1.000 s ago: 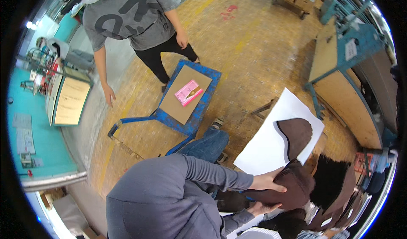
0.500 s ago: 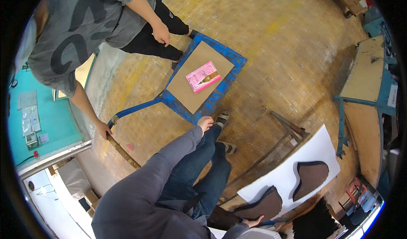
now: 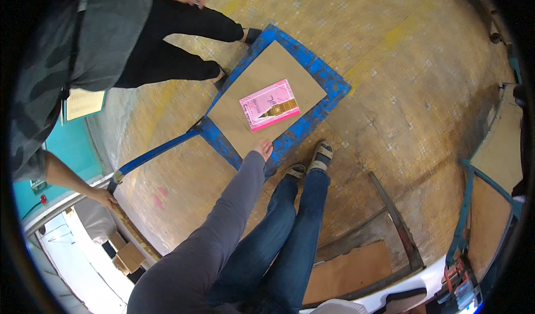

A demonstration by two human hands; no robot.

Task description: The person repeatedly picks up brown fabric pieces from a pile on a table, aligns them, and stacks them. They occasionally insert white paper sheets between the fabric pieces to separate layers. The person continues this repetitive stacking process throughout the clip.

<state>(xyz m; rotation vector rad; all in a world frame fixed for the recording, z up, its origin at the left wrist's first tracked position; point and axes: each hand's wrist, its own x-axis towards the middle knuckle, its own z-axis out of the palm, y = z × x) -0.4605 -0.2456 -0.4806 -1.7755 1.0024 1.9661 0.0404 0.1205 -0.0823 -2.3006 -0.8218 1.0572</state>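
Observation:
My left hand (image 3: 264, 148) reaches over the near edge of a brown cardboard sheet (image 3: 234, 113), fingers partly out and holding nothing. Just beyond my fingertips, a flat pink box (image 3: 262, 103) with a golden tower picture lies on the sheet. Under the sheet is the worn blue platform of a cart (image 3: 323, 83), its blue handle (image 3: 161, 149) running off to the left. Whether my hand touches the cardboard or hovers above it is hard to tell. My right hand is out of the picture.
At the left stands another person (image 3: 161, 41), one hand (image 3: 104, 198) on the end of the cart handle. A metal frame with a brown board (image 3: 351, 272) is at lower right. White sheet material (image 3: 412, 283) and a teal-framed rack (image 3: 490, 197) are at the right.
My left arm has stretched forward and my loosely curled hand has come over the cardboard. My right hand, earlier by a dark brown cut piece on the white sheet, has left the view.

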